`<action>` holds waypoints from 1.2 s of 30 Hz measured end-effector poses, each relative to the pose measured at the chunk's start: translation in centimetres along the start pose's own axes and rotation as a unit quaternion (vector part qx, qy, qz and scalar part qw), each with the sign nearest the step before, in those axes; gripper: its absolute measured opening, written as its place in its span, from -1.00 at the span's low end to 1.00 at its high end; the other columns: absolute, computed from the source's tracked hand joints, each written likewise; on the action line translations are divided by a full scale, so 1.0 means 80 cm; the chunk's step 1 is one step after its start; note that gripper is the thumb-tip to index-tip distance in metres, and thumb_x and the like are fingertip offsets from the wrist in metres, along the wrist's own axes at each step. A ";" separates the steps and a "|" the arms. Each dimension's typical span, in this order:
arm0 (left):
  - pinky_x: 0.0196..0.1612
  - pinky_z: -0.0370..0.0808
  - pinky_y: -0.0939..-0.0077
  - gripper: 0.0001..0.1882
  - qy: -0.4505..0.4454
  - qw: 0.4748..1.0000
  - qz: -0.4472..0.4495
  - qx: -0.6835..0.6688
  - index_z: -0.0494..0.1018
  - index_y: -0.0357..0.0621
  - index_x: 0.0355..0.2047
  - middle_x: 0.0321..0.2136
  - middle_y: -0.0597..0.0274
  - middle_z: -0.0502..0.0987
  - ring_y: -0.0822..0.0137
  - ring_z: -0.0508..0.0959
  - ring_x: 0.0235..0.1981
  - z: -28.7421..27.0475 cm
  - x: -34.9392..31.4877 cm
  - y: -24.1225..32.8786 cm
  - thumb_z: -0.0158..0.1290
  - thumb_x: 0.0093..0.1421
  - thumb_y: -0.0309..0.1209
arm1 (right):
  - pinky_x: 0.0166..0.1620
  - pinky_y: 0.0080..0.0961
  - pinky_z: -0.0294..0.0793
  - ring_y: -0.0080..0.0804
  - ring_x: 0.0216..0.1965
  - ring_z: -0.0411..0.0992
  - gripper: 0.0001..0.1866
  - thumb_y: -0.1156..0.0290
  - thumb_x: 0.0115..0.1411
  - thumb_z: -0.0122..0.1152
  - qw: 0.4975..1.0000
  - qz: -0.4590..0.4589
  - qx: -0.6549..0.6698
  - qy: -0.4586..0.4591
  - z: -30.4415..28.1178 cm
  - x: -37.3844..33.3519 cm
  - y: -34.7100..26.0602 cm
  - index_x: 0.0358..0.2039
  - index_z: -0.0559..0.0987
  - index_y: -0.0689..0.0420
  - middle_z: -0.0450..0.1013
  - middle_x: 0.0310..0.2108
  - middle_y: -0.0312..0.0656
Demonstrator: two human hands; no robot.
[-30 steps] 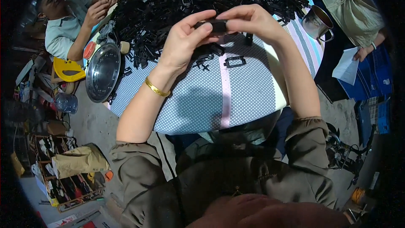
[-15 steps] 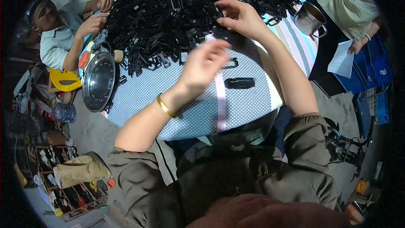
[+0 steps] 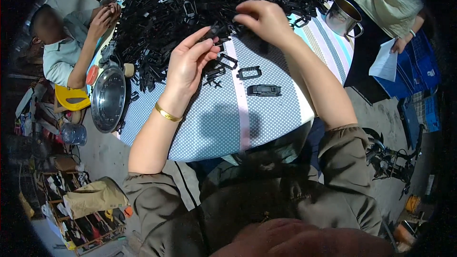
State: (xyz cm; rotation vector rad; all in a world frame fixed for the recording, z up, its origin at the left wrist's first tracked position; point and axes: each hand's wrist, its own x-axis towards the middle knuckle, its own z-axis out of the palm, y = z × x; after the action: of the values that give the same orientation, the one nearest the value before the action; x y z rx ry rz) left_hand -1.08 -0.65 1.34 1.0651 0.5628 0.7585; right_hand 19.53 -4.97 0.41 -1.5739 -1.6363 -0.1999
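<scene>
Black plastic parts lie in a large heap (image 3: 157, 24) over the far side of the table. My left hand (image 3: 185, 64), with a gold bangle on the wrist, reaches to the heap's near edge. Its thumb and index finger are apart beside small black pieces; I see nothing clearly gripped. Farther right, my right hand (image 3: 266, 21) hovers over the heap, thumb and fingers parted around a gap. Nearer me lie a black rectangular frame (image 3: 250, 73) and a longer, filled-in black part (image 3: 264, 90). Another open frame (image 3: 228, 61) rests by the heap, right of my left fingertips.
A dotted cloth (image 3: 204, 135) covers the table. At its left edge are a round metal tray (image 3: 108, 100) and a red-lidded jar (image 3: 92, 75); a metal mug (image 3: 343, 17) stands at right. One person sits at left; another, at right, holds paper (image 3: 384, 64).
My left hand has swung left, away from the frame and the longer part, to the heap's edge. My right hand stays over the heap, fingers still parted. The view has shifted slightly.
</scene>
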 end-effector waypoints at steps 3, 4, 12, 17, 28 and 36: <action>-0.43 0.48 0.73 -0.60 -0.011 1.000 0.007 0.017 0.27 -0.35 -0.03 -0.33 0.05 0.49 0.45 0.50 -0.47 -0.004 0.001 -0.004 -0.02 0.08 -0.59 | -0.30 -0.37 0.41 -0.20 -0.37 0.43 -0.74 0.33 -0.09 0.23 0.990 -0.074 -0.112 -0.040 0.024 -0.010 0.000 -0.34 0.52 0.13 0.47 -0.44 -0.14; -0.43 0.48 0.73 -0.60 -0.012 1.000 0.007 0.017 0.27 -0.35 -0.03 -0.33 0.05 0.49 0.45 0.50 -0.47 -0.003 0.002 -0.004 -0.02 0.08 -0.59 | -0.29 -0.35 0.40 -0.21 -0.35 0.41 -0.72 0.37 -0.11 0.23 0.986 -0.057 -0.139 -0.069 0.030 -0.011 0.002 -0.32 0.51 0.12 0.46 -0.44 -0.15; -0.44 0.51 0.71 -0.68 -0.005 0.998 0.008 0.063 0.31 -0.36 -0.10 -0.40 0.06 0.48 0.41 0.53 -0.48 0.000 0.001 -0.004 -0.02 0.12 -0.52 | -0.34 -0.60 0.45 -0.51 -0.44 0.46 -0.70 0.45 -0.05 0.19 0.975 0.079 0.205 -0.026 0.001 -0.001 -0.002 -0.23 0.51 0.16 0.50 -0.36 -0.15; -0.27 0.54 0.57 -0.66 -0.051 0.996 -0.067 -0.036 0.21 -0.43 -0.05 -0.34 -0.04 0.46 0.19 0.55 -0.31 -0.002 0.001 -0.004 -0.19 0.23 -0.43 | -0.33 -0.69 0.45 -0.57 -0.36 0.44 -0.85 0.64 0.01 0.09 0.944 0.005 0.329 -0.028 -0.002 -0.008 -0.046 -0.35 0.52 0.24 0.48 -0.34 -0.23; -0.15 0.51 0.47 -0.67 -0.067 0.996 -0.058 -0.017 0.19 -0.48 -0.10 -0.24 -0.07 0.41 0.16 0.53 -0.27 -0.009 0.007 -0.004 -0.29 0.27 -0.42 | -0.25 -0.52 0.46 -0.33 -0.30 0.46 -0.76 0.62 -0.16 0.03 0.967 -0.154 0.183 -0.088 -0.009 -0.009 -0.055 -0.39 0.53 0.27 0.45 -0.30 -0.12; -0.14 0.51 0.46 -0.65 -0.066 0.996 -0.061 -0.017 0.17 -0.50 -0.06 -0.22 -0.11 0.40 0.14 0.52 -0.25 -0.004 0.003 -0.002 -0.31 0.27 -0.43 | -0.29 -0.57 0.47 -0.36 -0.33 0.46 -0.73 0.71 -0.16 0.03 0.981 -0.144 0.114 -0.061 -0.009 -0.014 -0.059 -0.38 0.55 0.22 0.46 -0.34 -0.16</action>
State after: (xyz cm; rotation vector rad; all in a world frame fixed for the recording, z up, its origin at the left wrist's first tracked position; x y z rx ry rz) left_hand -1.14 -0.31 1.05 1.0322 0.4959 0.5833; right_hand 15.48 -7.22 2.10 -1.1938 -1.9083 -0.0652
